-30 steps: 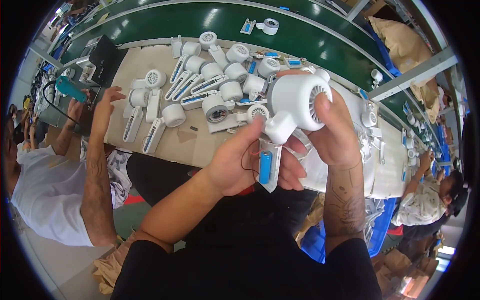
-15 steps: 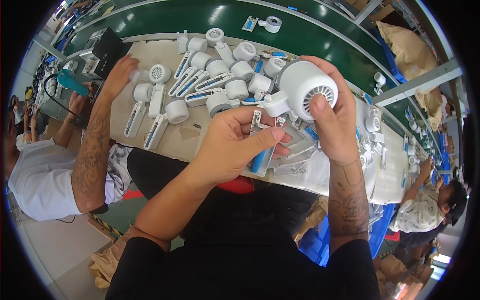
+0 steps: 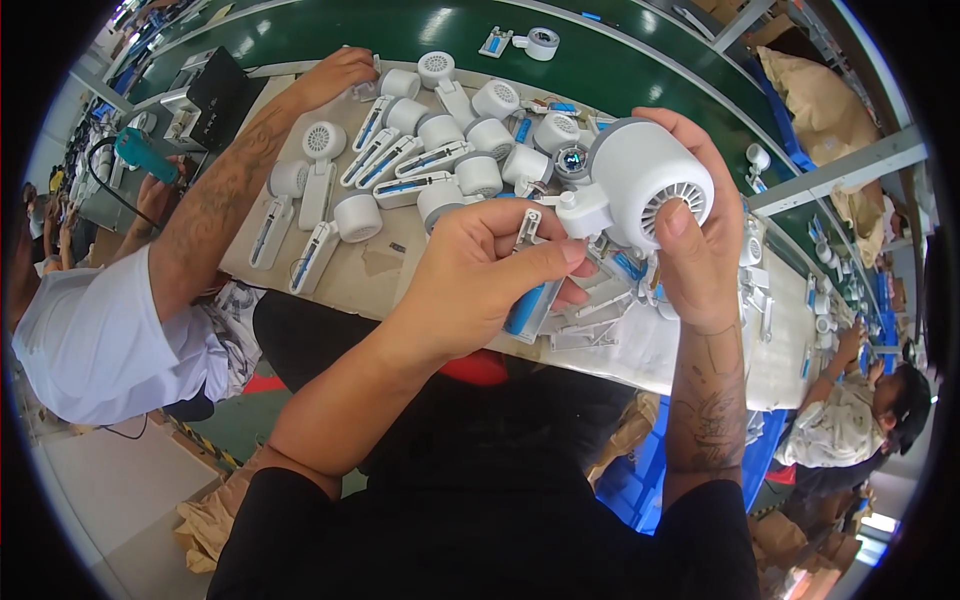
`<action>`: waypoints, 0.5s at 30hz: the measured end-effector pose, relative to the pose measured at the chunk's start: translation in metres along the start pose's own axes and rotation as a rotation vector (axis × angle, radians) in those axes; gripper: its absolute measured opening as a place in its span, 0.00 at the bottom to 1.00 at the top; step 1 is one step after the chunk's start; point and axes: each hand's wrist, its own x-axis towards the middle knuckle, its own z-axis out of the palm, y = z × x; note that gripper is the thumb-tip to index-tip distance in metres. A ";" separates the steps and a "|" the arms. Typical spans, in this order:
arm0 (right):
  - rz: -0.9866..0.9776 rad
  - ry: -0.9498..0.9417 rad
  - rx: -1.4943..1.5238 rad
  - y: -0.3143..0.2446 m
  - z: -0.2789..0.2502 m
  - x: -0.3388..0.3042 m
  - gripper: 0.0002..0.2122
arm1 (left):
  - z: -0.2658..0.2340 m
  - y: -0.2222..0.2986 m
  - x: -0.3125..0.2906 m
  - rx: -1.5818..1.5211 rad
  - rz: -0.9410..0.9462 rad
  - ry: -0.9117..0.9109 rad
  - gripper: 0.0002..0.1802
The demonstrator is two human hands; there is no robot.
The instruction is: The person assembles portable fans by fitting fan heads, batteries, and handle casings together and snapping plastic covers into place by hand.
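Observation:
My right hand is closed round a white fan head with a grey band, its thumb on the slotted grille. The head's short neck points left, close to my left fingertips. Between the thumb and fingers of my left hand is a white handle shell with a blue battery inside. Its upper end is beside the neck; whether they touch I cannot tell. Behind my hands lie several handheld fans, many with open handles. Loose white handle shells lie under and right of my left hand.
On my left, a co-worker's arm reaches across the table to the fans' far side. A teal power screwdriver and a black box are beyond it. A green conveyor runs behind; a blue bin stands below right.
My right hand and the fan head have shifted right and slightly nearer. The handle shell has tilted a little in my left hand. The co-worker's hand has moved to the far fans.

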 end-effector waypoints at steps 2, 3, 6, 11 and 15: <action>0.043 -0.080 -0.046 -0.007 -0.007 0.001 0.30 | 0.003 -0.004 0.001 0.013 -0.021 -0.014 0.14; 0.081 -0.133 -0.070 -0.014 -0.010 0.003 0.29 | 0.005 -0.004 0.000 0.014 -0.030 -0.016 0.14; 0.229 -0.273 -0.206 -0.028 -0.014 0.012 0.35 | 0.009 -0.001 -0.004 0.043 -0.079 -0.071 0.15; 0.262 -0.476 -0.158 -0.024 -0.018 0.022 0.22 | 0.013 0.003 -0.010 0.155 -0.137 -0.100 0.16; 0.270 -0.499 -0.156 -0.014 -0.016 0.021 0.20 | 0.008 0.001 -0.011 0.197 -0.161 -0.100 0.17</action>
